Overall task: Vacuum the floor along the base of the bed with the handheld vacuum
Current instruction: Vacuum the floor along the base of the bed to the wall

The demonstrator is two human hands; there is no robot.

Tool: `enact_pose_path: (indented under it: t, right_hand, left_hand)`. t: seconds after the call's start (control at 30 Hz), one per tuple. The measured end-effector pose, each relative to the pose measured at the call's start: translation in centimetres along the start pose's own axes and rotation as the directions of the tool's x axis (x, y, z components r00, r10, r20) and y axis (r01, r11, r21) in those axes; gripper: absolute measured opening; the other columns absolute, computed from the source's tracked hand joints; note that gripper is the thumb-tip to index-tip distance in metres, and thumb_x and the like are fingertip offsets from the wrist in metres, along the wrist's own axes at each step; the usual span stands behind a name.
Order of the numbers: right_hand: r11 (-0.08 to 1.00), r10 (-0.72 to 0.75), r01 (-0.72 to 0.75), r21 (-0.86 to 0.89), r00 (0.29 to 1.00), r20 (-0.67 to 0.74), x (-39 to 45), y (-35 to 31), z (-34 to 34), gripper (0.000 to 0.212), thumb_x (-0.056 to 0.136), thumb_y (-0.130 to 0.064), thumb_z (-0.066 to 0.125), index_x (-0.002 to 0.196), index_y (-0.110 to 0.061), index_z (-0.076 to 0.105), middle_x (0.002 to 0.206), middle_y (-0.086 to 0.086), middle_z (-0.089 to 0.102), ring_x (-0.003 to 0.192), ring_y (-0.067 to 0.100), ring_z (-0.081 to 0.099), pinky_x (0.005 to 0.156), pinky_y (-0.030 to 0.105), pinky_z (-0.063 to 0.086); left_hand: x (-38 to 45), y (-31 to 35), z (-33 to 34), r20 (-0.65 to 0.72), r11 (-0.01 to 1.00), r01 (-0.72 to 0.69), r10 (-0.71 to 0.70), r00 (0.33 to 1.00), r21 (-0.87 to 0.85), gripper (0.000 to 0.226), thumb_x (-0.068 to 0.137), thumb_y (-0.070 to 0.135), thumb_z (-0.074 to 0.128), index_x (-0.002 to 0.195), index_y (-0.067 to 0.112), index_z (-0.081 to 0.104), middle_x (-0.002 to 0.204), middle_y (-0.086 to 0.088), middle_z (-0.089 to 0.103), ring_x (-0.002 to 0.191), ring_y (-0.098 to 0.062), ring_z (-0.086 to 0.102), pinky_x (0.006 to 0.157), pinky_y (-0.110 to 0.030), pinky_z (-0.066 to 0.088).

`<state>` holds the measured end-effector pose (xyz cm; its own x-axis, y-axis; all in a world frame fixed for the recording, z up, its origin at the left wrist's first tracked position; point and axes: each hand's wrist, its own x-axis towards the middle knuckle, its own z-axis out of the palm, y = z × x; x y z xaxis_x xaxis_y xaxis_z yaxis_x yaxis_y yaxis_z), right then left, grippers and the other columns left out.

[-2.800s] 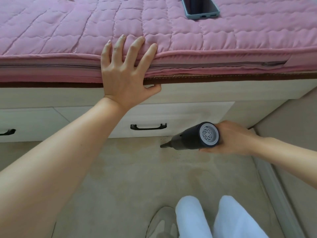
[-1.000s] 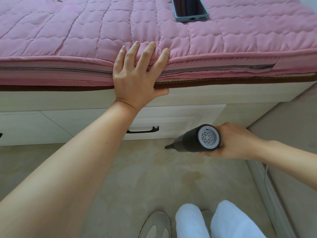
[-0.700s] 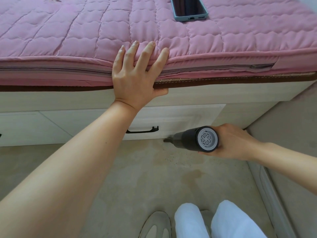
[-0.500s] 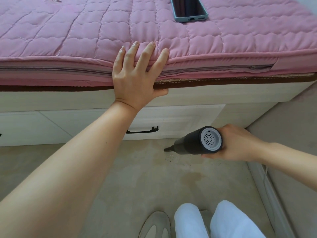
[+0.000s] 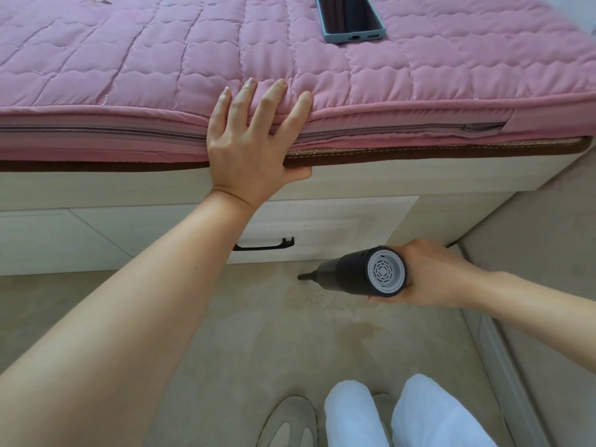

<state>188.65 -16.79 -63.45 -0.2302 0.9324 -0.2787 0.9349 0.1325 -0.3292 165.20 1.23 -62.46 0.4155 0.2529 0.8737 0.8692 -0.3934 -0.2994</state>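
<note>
My right hand is wrapped around the handheld vacuum, gripping its dark barrel from the far side so the grey vented end cap faces me. The vacuum lies nearly level and low over the floor, its thin nozzle pointing left, close to the foot of the bed base and just below the right end of the drawer front. I cannot tell whether the nozzle tip actually touches the floor. A scatter of dark specks sits on the floor just under the barrel, and a faint brownish stain lies a little nearer to me.

My left hand is spread flat, fingers apart, pressed against the front edge of the pink quilted mattress, with the thumb hooked under the brown trim; it holds nothing. The drawer's black handle shows partly behind my left forearm. A phone in a blue-grey case rests on the mattress near its far edge. My white trouser legs and a grey shoe are at the bottom of the view.
</note>
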Motion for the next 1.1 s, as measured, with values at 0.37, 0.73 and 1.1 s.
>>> enact_pose_path:
  t: [0.37, 0.73, 1.1]
  right_hand:
    - [1.0, -0.016, 0.016, -0.002, 0.999, 0.028, -1.2, -0.1, -1.7, 0.027, 0.068, -0.058, 0.071, 0.076, -0.044, 0.049, 0.066, -0.024, 0.057, 0.068, 0.001, 0.057, 0.055, 0.011, 0.041]
    - [0.995, -0.05, 0.053, 0.089, 0.998, -0.036, 0.4, -0.2, -0.2, 0.046, 0.069, -0.056, 0.073, 0.107, -0.039, 0.055, 0.076, -0.03, 0.049, 0.076, -0.002, 0.053, 0.06, 0.005, 0.036]
    - [0.997, -0.022, 0.019, 0.07, 0.999, 0.037, -1.3, 0.6, -1.4, 0.038, 0.067, -0.055, 0.074, 0.098, -0.039, 0.058, 0.081, -0.026, 0.06, 0.081, -0.002, 0.059, 0.062, 0.007, 0.042]
  left_hand:
    - [0.0, 0.0, -0.2, 0.024, 1.0, 0.016, -0.015, 1.0, -0.015, 0.093, 0.065, 0.087, 0.065, 0.138, 0.031, 0.051, 0.131, -0.004, 0.065, 0.118, -0.035, 0.063, 0.1, -0.055, 0.049]
    - [-0.1, -0.1, -0.1, 0.027, 1.0, 0.012, -0.011, 1.0, -0.019, 0.092, 0.066, 0.086, 0.065, 0.138, 0.031, 0.051, 0.131, -0.004, 0.064, 0.119, -0.035, 0.062, 0.1, -0.055, 0.049]
    - [0.3, 0.2, -0.7, 0.063, 0.998, 0.038, -0.035, 0.997, -0.054, 0.085, 0.068, 0.075, 0.069, 0.138, 0.03, 0.052, 0.133, -0.005, 0.063, 0.121, -0.037, 0.06, 0.101, -0.058, 0.047]
